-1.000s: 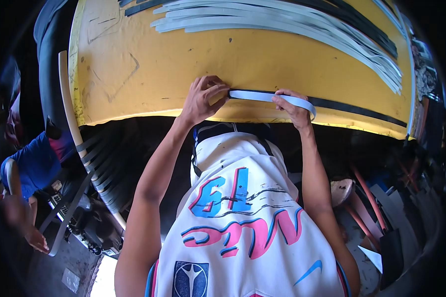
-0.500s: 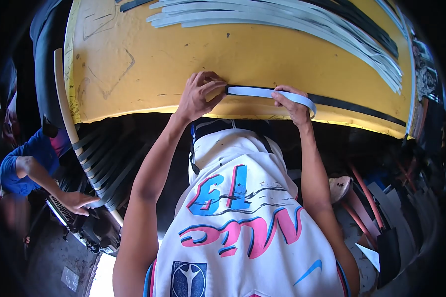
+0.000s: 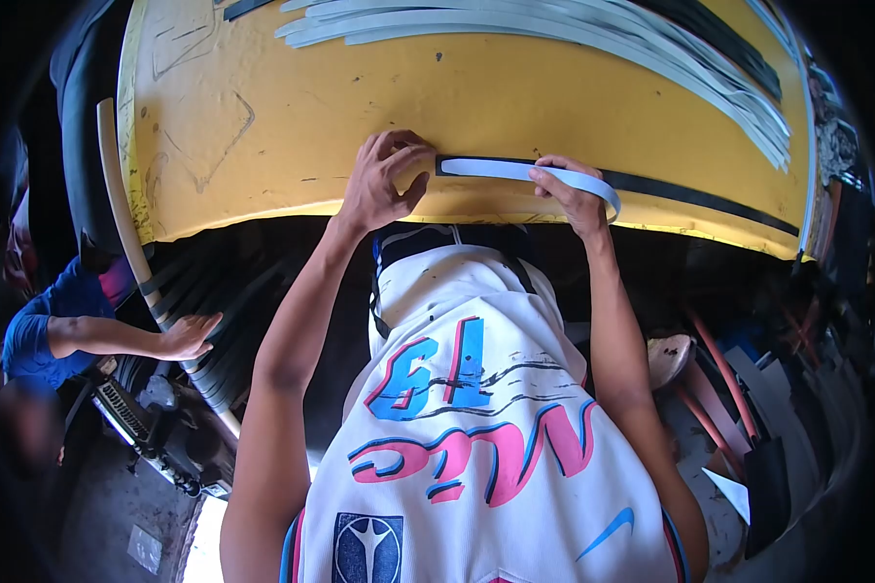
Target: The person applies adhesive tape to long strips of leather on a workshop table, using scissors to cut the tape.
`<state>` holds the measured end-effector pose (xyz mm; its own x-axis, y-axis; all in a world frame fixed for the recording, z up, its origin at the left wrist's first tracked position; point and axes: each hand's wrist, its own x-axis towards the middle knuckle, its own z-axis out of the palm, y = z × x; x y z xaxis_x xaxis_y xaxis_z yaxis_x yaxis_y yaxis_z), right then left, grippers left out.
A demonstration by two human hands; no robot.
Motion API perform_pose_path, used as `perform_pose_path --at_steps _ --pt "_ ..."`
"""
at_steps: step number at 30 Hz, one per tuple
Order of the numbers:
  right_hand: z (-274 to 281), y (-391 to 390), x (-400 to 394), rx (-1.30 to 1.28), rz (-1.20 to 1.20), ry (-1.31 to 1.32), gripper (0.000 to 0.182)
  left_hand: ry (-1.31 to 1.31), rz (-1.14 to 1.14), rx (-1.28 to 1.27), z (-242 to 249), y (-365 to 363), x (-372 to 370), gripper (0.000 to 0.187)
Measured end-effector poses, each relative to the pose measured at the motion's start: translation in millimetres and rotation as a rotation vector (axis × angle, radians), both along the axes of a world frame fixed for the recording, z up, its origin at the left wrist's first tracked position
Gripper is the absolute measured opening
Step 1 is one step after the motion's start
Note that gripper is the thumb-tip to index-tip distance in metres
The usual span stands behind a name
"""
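Observation:
A long black strip (image 3: 685,190) lies along the near edge of the yellow tabletop (image 3: 321,107). Over its left end runs a narrow pale blue-white strip (image 3: 486,169), which loops back around the right side of my right hand. My right hand (image 3: 576,194) pinches this pale strip between thumb and fingers. Just left of the black strip's end, my left hand (image 3: 387,183) rests at the tabletop with its fingers apart and nothing between them. A small gap separates its fingertips from the strips.
A bundle of pale strips (image 3: 437,21) lies at the back, beside dark strips (image 3: 719,49). At left, a co-worker's hand (image 3: 190,337) is by a pale pole (image 3: 117,185) with dark bands around it. Red bars (image 3: 724,389) and sheet pieces stand lower right.
My left hand has come off the strips' left end and shifted slightly left, its fingers opening. My right hand keeps its pinch. The co-worker's hand has moved up and right.

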<state>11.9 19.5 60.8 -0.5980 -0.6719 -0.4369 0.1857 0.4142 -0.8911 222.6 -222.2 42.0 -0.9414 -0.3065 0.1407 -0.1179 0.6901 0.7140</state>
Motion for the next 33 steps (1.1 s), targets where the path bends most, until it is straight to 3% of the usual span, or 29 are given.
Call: perform_pose_path --at_steps 5,33 --pt "-4 1 1 -0.005 -0.02 0.018 0.03 0.024 0.101 0.006 2 8 -2 0.039" --pt "-4 0 1 -0.015 0.009 0.053 0.028 0.075 0.032 -0.03 -12 13 -6 0.028"
